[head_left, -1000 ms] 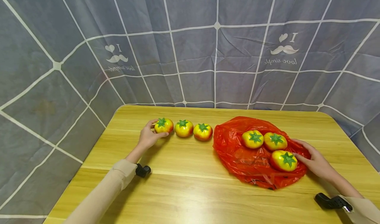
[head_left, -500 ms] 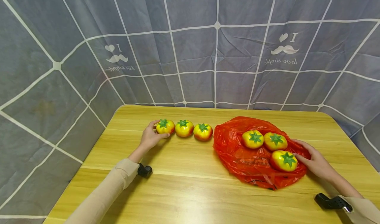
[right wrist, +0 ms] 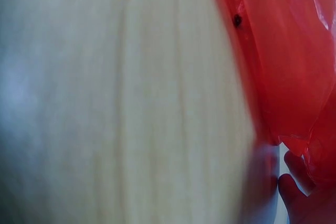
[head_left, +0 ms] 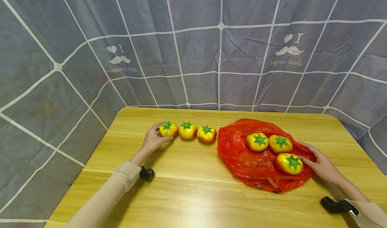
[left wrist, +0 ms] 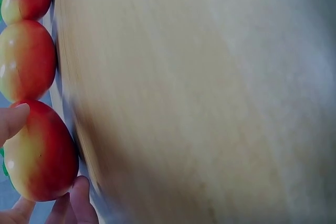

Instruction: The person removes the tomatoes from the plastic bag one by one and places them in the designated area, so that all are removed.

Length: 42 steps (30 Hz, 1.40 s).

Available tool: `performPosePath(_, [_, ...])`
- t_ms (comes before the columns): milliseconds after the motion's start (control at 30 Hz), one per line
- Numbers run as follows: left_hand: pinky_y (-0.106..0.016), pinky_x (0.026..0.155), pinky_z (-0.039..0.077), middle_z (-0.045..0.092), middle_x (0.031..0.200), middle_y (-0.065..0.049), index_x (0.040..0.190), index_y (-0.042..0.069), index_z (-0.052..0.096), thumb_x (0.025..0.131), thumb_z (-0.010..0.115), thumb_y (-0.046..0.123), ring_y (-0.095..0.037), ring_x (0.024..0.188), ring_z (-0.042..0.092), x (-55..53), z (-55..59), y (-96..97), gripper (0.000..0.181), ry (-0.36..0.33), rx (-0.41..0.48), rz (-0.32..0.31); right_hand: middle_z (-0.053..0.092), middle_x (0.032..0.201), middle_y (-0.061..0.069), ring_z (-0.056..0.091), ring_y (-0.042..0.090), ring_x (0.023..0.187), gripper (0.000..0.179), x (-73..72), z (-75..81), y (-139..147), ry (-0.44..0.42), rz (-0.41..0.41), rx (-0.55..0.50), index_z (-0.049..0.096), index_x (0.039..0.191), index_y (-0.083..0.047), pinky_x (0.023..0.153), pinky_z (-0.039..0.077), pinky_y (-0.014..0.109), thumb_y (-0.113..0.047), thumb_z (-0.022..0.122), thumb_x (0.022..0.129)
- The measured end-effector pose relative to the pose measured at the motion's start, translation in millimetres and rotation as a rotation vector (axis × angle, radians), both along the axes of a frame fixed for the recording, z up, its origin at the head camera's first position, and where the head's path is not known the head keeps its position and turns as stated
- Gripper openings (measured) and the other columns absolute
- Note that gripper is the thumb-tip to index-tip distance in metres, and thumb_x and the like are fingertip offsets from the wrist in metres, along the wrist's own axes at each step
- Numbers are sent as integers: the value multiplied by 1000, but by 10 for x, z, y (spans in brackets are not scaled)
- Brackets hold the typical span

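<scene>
At the left of the table, my left hand holds a toy tomato, yellow and red with a green star-shaped top. The left wrist view shows the thumb on one side of this tomato and fingertips at its lower end. Two matching tomatoes continue the row rightward: a middle one and an end one. My right hand rests against the right side of a crumpled red plastic bag, thumb tip right at the nearest tomato on it. Its other fingers are partly hidden by the bag.
Two more tomatoes lie on the bag behind the nearest one: a left one and a right one. The wooden table ends at a grey curtain with white lines, along the back and left.
The left hand has shifted slightly right with its tomato, closing the gap to the middle tomato, and is nearly still over the last half second. The right hand and bag stay put.
</scene>
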State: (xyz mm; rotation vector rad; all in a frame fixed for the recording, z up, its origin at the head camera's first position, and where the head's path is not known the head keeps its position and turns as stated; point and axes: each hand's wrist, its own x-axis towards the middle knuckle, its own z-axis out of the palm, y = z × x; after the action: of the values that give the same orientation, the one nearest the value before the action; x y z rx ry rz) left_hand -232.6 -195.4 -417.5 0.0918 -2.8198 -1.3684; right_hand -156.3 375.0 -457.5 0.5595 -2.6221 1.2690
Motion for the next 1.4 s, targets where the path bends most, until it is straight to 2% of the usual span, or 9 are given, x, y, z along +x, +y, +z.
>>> performPosePath(367, [-45, 94, 47, 49, 135, -29, 144, 2, 36, 78, 79, 17, -38, 112, 58, 5, 15, -2, 80, 10, -17, -1, 39, 122, -39, 40, -25, 106, 49, 4, 4, 4, 0, -8, 8, 42, 135, 9, 83, 33, -4, 8, 58, 88])
performPosePath(867, [-46, 99, 47, 46, 138, -29, 146, 2, 33, 79, 78, 15, -40, 119, 55, -10, 13, -3, 81, 3, -3, 5, 39, 122, -39, 40, -25, 106, 49, 1, 6, -4, 9, 3, 7, 42, 134, 9, 84, 32, -4, 8, 59, 88])
performPosePath(1167, [-45, 93, 49, 48, 136, -29, 145, 2, 33, 78, 78, 16, -38, 110, 59, -7, 16, 6, 82, 12, -27, 13, 39, 123, -39, 40, -25, 107, 48, 0, 2, -14, 20, 13, 1, 42, 134, 10, 84, 32, -4, 8, 58, 88])
performPosePath(1400, [-46, 92, 49, 46, 138, -26, 145, 4, 35, 78, 78, 16, -38, 106, 60, 3, 37, 5, 80, 70, 1, 54, 40, 123, -39, 40, -24, 107, 48, -1, 6, -13, 24, 13, 2, 42, 133, 10, 85, 31, -4, 8, 58, 88])
